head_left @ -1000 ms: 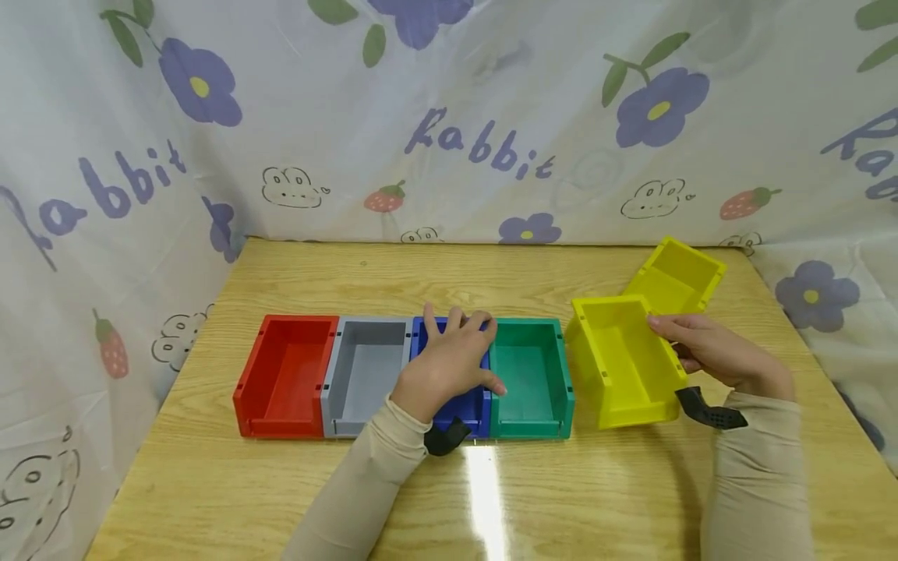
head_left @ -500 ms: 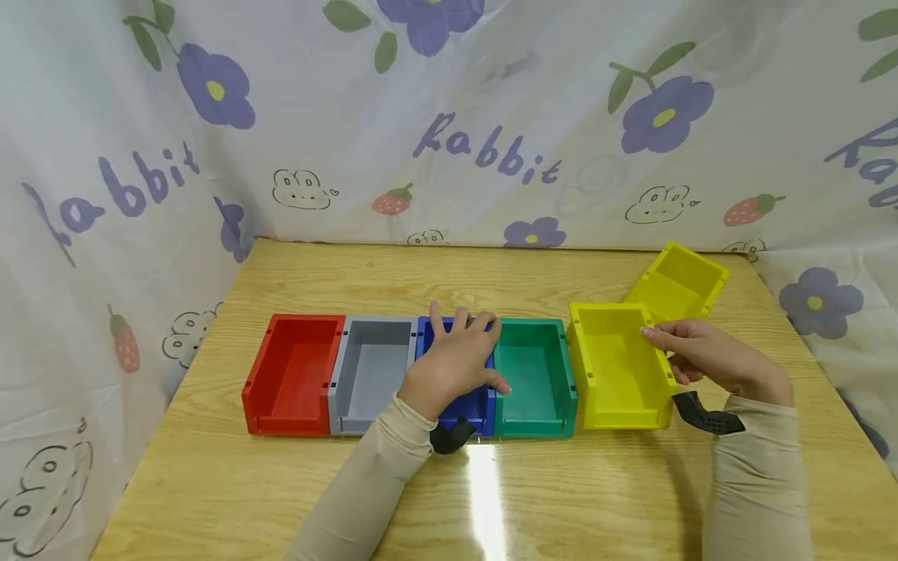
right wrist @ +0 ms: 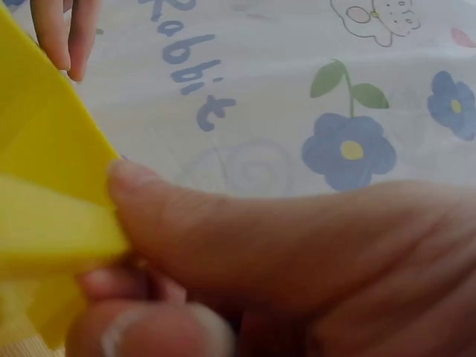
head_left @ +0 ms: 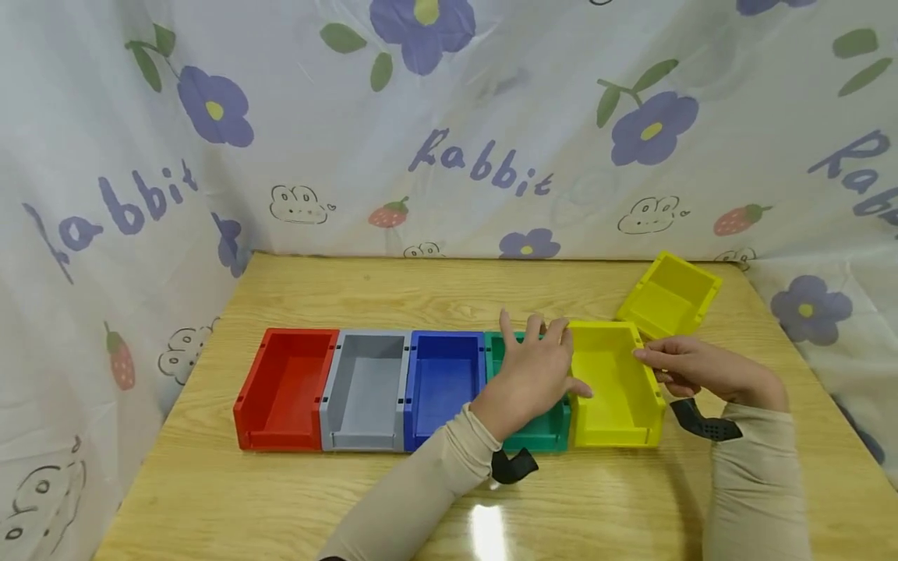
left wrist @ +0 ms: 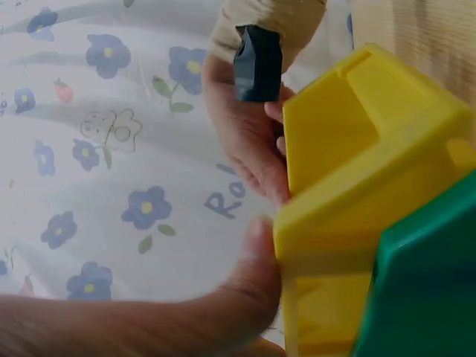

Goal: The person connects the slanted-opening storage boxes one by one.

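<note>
A front yellow plastic bin (head_left: 616,393) stands at the right end of a row, beside the green bin (head_left: 547,432). My right hand (head_left: 701,366) pinches its right wall between thumb and fingers; the right wrist view shows the thumb (right wrist: 160,201) on the yellow wall. My left hand (head_left: 529,382) is over the green bin, hiding much of it. Its fingers are spread, with fingertips near the yellow bin's back left corner and the thumb overlapping its left side. In the left wrist view, that thumb (left wrist: 256,268) is right at the yellow rim.
Left of the green bin, the row continues with a blue bin (head_left: 447,382), a grey bin (head_left: 368,389) and a red bin (head_left: 289,389). A second yellow bin (head_left: 669,296) sits askew behind, at the right. A patterned curtain (head_left: 449,101) hangs behind the wooden table (head_left: 393,288).
The front yellow bin has moved left and straightened against the green bin, with my right hand holding it. My left hand has shifted right from the blue bin to above the green one.
</note>
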Demonstrator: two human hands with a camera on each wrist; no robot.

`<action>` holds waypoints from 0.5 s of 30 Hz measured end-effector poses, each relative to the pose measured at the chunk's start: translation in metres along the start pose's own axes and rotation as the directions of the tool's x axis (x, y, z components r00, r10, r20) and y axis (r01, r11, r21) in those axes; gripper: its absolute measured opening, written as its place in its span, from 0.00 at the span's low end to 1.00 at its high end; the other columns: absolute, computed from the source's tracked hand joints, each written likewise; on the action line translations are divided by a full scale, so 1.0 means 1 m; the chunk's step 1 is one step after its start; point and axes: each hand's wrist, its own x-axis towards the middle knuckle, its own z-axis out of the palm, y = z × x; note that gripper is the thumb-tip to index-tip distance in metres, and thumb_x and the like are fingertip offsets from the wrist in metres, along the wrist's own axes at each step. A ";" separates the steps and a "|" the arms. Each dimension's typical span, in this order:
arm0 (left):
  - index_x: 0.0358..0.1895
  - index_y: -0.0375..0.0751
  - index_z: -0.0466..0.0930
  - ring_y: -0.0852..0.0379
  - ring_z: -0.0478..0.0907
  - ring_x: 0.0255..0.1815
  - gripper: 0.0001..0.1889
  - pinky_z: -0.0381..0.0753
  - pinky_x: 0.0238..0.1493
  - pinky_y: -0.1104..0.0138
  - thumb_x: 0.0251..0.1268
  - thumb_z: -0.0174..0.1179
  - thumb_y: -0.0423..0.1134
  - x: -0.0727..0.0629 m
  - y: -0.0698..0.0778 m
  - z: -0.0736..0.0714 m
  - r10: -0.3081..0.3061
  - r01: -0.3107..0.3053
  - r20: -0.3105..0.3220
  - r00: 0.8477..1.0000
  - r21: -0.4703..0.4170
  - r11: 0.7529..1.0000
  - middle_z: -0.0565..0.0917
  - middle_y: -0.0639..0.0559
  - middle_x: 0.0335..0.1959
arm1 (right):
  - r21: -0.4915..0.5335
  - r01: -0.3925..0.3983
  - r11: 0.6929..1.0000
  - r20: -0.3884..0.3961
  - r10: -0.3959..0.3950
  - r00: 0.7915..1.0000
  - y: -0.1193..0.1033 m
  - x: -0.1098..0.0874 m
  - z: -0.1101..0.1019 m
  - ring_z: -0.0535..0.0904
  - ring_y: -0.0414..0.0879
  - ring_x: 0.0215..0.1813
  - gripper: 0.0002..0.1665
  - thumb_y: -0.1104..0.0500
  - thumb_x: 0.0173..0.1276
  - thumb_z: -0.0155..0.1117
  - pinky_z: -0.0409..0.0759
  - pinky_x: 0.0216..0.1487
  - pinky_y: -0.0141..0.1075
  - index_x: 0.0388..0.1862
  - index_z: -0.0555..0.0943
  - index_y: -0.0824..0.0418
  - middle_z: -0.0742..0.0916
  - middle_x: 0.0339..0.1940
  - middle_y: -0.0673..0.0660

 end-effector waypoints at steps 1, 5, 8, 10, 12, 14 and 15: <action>0.79 0.50 0.69 0.47 0.61 0.79 0.43 0.51 0.79 0.30 0.67 0.55 0.71 0.000 0.000 0.001 -0.006 0.006 0.013 1.000 -0.010 1.000 0.65 0.55 0.81 | -0.008 -0.012 1.000 0.009 0.012 1.000 0.000 0.001 0.000 0.59 0.40 0.16 0.25 0.49 0.88 0.44 0.66 0.20 0.39 0.30 0.67 0.62 0.66 0.17 0.46; 0.78 0.46 0.69 0.46 0.60 0.79 0.43 0.53 0.78 0.29 0.68 0.57 0.69 -0.001 0.000 0.006 -0.022 0.024 0.061 0.998 -0.024 0.999 0.66 0.52 0.81 | -0.040 -0.054 0.998 0.046 0.055 0.997 -0.002 0.009 0.002 0.58 0.39 0.17 0.25 0.48 0.87 0.47 0.66 0.22 0.35 0.28 0.67 0.59 0.65 0.17 0.46; 0.78 0.45 0.69 0.46 0.60 0.80 0.43 0.53 0.78 0.29 0.69 0.56 0.70 -0.001 0.001 0.012 -0.029 0.029 0.085 0.996 -0.007 1.000 0.65 0.51 0.81 | -0.037 -0.052 0.998 0.078 0.055 0.995 -0.002 0.014 0.004 0.58 0.36 0.17 0.24 0.50 0.87 0.47 0.64 0.21 0.31 0.28 0.68 0.60 0.66 0.15 0.45; 0.79 0.44 0.68 0.46 0.60 0.80 0.43 0.53 0.78 0.28 0.69 0.56 0.70 -0.002 0.000 0.014 -0.022 0.023 0.082 0.996 -0.018 1.000 0.65 0.51 0.81 | -0.024 -0.052 0.998 0.093 0.054 0.994 0.000 0.016 0.004 0.58 0.36 0.16 0.25 0.51 0.87 0.47 0.62 0.20 0.31 0.27 0.68 0.60 0.66 0.15 0.45; 0.78 0.43 0.69 0.45 0.61 0.79 0.43 0.53 0.78 0.28 0.70 0.56 0.69 -0.004 -0.002 0.016 -0.001 0.003 0.056 0.998 -0.029 1.000 0.67 0.50 0.80 | -0.025 -0.055 0.998 0.063 0.056 0.996 0.002 0.015 0.002 0.59 0.36 0.17 0.26 0.49 0.88 0.45 0.64 0.21 0.31 0.30 0.70 0.64 0.67 0.17 0.46; 0.77 0.43 0.70 0.46 0.63 0.77 0.43 0.54 0.78 0.28 0.69 0.58 0.69 -0.007 -0.004 0.018 0.015 -0.014 0.029 0.999 -0.034 0.999 0.68 0.51 0.78 | -0.030 -0.063 0.998 -0.063 0.061 0.996 0.006 0.012 -0.001 0.61 0.37 0.19 0.28 0.46 0.88 0.43 0.65 0.22 0.32 0.36 0.73 0.68 0.70 0.21 0.48; 0.77 0.44 0.71 0.46 0.63 0.77 0.42 0.53 0.78 0.28 0.68 0.58 0.69 -0.008 -0.005 0.018 0.020 -0.019 0.021 1.000 -0.035 0.999 0.69 0.51 0.78 | -0.035 -0.076 0.996 -0.164 0.070 0.984 0.009 0.011 -0.003 0.63 0.37 0.21 0.30 0.44 0.88 0.42 0.66 0.24 0.33 0.40 0.74 0.70 0.72 0.24 0.49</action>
